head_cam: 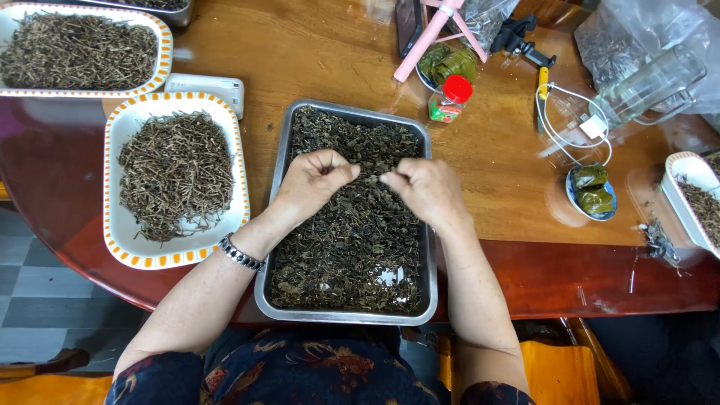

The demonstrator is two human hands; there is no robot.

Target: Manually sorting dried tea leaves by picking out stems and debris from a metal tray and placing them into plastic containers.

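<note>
Both hands are over a rectangular metal tray point(279, 196) with rounded corners and a dull shiny rim. The tray is full of dark dried leaves point(341, 247), small, curled and crumbly, in a loose layer; near the lower right a little bare metal shows through. The left hand point(311, 182) and the right hand point(421, 187) are close together above the middle of the tray, fingers curled inward, and they pinch between the fingertips a small dark piece of the leaves. A metal link bracelet point(241, 253) is on the left wrist.

The tray lies on a round wooden desk point(495, 157) with a smooth, glossy brown surface. Just beside the tray, on the left, is an oblong white dish point(120, 225) with an orange patterned border, and it carries a heap of thin, dry brown stems point(176, 172). Behind the tray stands a small jar with a red cap point(451, 97). To the right lies a clear glass pitcher point(652, 84) on its side.
</note>
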